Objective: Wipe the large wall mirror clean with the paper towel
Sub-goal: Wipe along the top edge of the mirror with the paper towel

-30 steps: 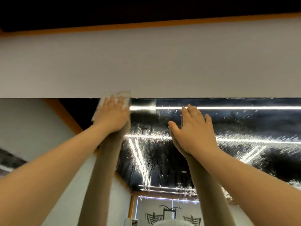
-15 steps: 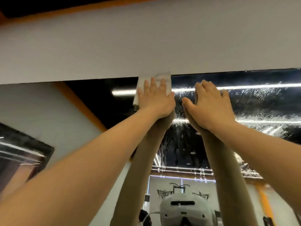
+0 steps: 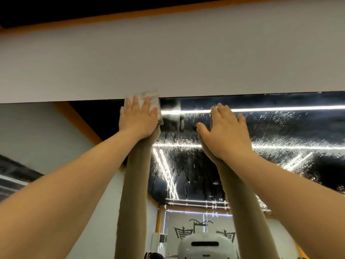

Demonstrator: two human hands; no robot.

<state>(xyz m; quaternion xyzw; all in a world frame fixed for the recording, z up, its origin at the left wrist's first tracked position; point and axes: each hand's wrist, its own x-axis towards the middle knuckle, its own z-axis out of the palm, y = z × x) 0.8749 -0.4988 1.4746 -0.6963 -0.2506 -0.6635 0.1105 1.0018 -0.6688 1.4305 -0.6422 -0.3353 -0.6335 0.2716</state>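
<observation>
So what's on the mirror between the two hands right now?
In the head view, only wet glass: droplets and runs on the mirror between the left hand, pressing the paper towel, and the right hand.

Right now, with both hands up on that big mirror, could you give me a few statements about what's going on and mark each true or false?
1. The left hand presses the paper towel flat at the mirror's top edge. True.
2. The right hand holds a second towel. False: it lies flat and bare on the mirror.
3. The glass right of the towel is covered in water droplets. True.
4. The towel sits entirely below the mirror's top edge. False: its upper part overlaps the white wall above.
5. The hands are touching each other. False: wet glass shows between them.
</observation>
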